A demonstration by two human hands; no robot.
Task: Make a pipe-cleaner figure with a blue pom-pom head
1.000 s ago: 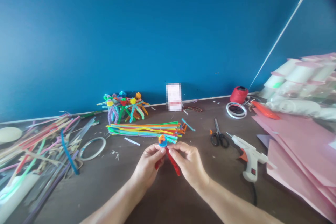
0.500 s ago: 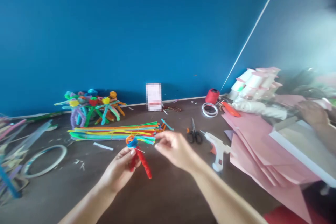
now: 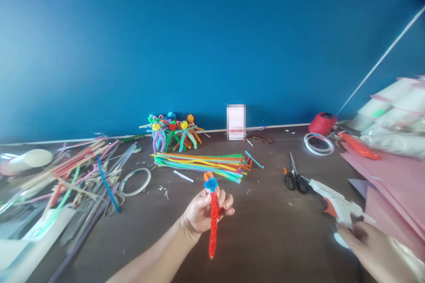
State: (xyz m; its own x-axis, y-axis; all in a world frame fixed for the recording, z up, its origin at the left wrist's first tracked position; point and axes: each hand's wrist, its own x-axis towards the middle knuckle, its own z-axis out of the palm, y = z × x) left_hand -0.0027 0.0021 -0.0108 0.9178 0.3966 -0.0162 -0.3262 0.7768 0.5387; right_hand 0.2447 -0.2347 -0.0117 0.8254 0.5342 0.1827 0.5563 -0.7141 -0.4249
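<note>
My left hand (image 3: pixel 201 212) is closed around a pipe-cleaner figure (image 3: pixel 213 216) with an orange loop on top, a blue wound band and a red twisted length hanging down. On the right, my right hand (image 3: pixel 375 247) has its fingers curled round the handle of a white glue gun (image 3: pixel 341 203) with an orange trigger. The hand partly hides the handle. Black-handled scissors (image 3: pixel 295 179) lie just left of the gun's nozzle. Beyond my left hand lies a bundle of coloured pipe cleaners (image 3: pixel 199 162).
Several finished pipe-cleaner figures (image 3: pixel 172 130) stand by the blue wall. Loose strips (image 3: pixel 86 181) and a tape ring (image 3: pixel 135 182) lie at left. A red thread spool (image 3: pixel 322 123), white rings (image 3: pixel 318 144), an orange cutter (image 3: pixel 360 146) and pink sheets (image 3: pixel 392 177) are at right.
My right hand has moved from beside the figure to the glue gun and taken its handle. My left hand still holds the figure, now turned more upright. The view has swung left.
</note>
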